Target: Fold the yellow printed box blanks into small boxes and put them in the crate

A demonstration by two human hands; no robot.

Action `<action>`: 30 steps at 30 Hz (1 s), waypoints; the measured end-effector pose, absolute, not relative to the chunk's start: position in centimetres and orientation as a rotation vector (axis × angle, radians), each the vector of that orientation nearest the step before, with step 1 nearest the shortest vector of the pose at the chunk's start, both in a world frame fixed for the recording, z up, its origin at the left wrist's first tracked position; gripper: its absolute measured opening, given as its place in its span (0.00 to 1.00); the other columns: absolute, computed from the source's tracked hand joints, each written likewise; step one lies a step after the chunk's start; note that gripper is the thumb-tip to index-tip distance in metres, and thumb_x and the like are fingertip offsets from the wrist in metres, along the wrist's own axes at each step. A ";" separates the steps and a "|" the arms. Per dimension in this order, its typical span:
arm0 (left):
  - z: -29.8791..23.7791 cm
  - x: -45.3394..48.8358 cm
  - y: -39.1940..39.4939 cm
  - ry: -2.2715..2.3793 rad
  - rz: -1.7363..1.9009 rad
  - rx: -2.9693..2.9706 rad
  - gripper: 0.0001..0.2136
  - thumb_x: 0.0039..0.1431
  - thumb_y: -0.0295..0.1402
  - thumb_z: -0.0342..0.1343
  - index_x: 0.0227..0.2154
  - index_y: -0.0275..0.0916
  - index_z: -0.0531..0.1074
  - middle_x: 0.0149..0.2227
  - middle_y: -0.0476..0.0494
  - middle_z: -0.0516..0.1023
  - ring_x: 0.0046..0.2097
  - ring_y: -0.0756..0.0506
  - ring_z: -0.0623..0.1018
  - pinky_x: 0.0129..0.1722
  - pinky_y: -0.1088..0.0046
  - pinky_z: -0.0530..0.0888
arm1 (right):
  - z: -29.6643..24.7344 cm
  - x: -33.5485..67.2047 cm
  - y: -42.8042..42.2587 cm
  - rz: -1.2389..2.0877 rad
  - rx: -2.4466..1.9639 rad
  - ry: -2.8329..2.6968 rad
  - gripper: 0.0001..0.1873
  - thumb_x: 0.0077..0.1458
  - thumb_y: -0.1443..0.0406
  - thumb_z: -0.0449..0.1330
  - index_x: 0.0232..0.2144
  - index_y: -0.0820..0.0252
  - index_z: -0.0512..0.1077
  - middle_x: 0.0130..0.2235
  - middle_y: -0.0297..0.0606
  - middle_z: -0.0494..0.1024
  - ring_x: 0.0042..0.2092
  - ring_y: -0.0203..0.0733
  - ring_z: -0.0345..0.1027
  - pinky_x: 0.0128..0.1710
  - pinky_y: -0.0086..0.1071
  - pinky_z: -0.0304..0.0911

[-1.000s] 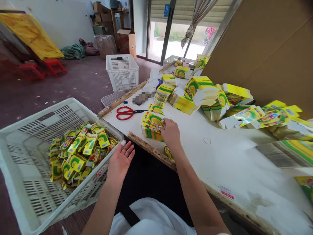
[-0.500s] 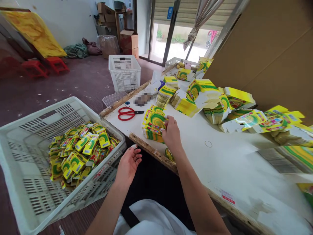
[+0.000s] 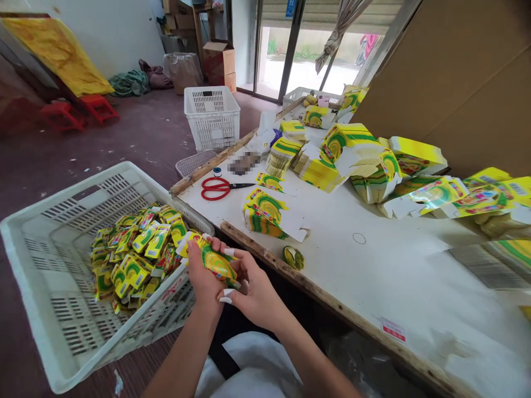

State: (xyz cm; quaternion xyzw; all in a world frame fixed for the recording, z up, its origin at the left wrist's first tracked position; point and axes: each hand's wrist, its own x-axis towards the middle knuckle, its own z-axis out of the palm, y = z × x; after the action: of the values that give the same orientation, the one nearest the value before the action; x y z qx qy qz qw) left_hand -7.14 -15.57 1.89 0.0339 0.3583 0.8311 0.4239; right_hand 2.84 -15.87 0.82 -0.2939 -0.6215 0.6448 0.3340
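Observation:
My left hand (image 3: 203,276) is wrapped round a small yellow and green printed carton (image 3: 218,261), held tilted over the table's near edge. At the carton's lower right end, the bent fingers of my right hand (image 3: 253,282) close on it, with white tape on the thumb and a fingertip. A stack of flat cartons (image 3: 265,213) lies on the white table beyond my hands, its top piece showing white flaps. Below my left side, a white plastic crate (image 3: 53,331) holds many small yellow cartons (image 3: 136,260).
Red-handled scissors (image 3: 215,188) lie near the table's left edge beside a small spool (image 3: 217,172). More carton stacks (image 3: 319,166) line the far side of the table. A wooden strip (image 3: 265,254) edges the front. Another white crate (image 3: 211,119) stands on the floor.
My right hand has left the flat stack and come back to my left hand. A carton is now held between both hands. One flat piece now lies apart near the scissors.

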 end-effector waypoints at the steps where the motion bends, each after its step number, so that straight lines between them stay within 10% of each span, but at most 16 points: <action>1: 1.6 -7.0 -15.6 0.942 2.068 0.051 0.24 0.38 0.55 0.67 0.24 0.38 0.68 0.20 0.54 0.66 0.23 0.53 0.69 0.37 0.72 0.75 | 0.7 2.9 -15.8 1.686 -0.799 -1.640 0.27 0.46 0.65 0.64 0.50 0.54 0.64 0.32 0.31 0.68 0.32 0.37 0.64 0.29 0.29 0.62; 6: 0.5 -6.2 -15.8 1.071 1.999 0.291 0.27 0.41 0.62 0.60 0.29 0.40 0.72 0.29 0.49 0.75 0.33 0.48 0.76 0.39 0.71 0.75 | 0.2 3.8 -14.1 1.546 -0.909 -1.578 0.17 0.47 0.66 0.61 0.42 0.56 0.68 0.30 0.30 0.72 0.32 0.38 0.67 0.33 0.30 0.65; 10: 0.0 -6.2 -16.0 1.187 1.967 0.400 0.19 0.40 0.49 0.69 0.30 0.40 0.75 0.32 0.49 0.79 0.34 0.48 0.78 0.39 0.71 0.76 | 0.2 4.6 -13.3 1.343 -0.940 -1.628 0.11 0.53 0.67 0.55 0.38 0.57 0.72 0.34 0.36 0.79 0.36 0.42 0.72 0.36 0.34 0.68; 19: 2.4 -9.9 -18.8 1.442 1.994 0.887 0.18 0.54 0.41 0.62 0.47 0.45 0.72 0.48 0.45 0.78 0.52 0.46 0.76 0.54 0.69 0.70 | 2.3 7.9 -12.6 0.897 -0.872 -2.179 0.22 0.55 0.76 0.51 0.43 0.51 0.77 0.36 0.38 0.81 0.40 0.47 0.72 0.40 0.41 0.67; 25: 4.3 -10.8 -20.3 1.634 0.904 1.508 0.46 0.29 0.38 0.75 0.57 0.42 0.65 0.56 0.35 0.71 0.58 0.31 0.70 0.58 0.51 0.65 | 2.7 7.5 -13.9 0.674 -0.658 -2.329 0.19 0.58 0.75 0.52 0.39 0.50 0.79 0.33 0.39 0.79 0.36 0.46 0.68 0.43 0.45 0.63; 30: 3.2 -9.6 -20.1 1.549 0.711 1.500 0.30 0.44 0.37 0.69 0.52 0.43 0.66 0.49 0.42 0.76 0.49 0.38 0.76 0.48 0.59 0.72 | 3.1 8.3 -14.3 0.470 -0.659 -2.246 0.25 0.57 0.75 0.53 0.46 0.37 0.74 0.44 0.34 0.79 0.52 0.50 0.67 0.64 0.58 0.41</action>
State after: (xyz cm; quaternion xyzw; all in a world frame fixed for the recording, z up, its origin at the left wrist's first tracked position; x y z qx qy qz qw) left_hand -9.61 -20.10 3.24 0.5989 0.6185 0.2840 0.4220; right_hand 8.34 -14.28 3.07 -0.2566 -0.8747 0.1829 0.3684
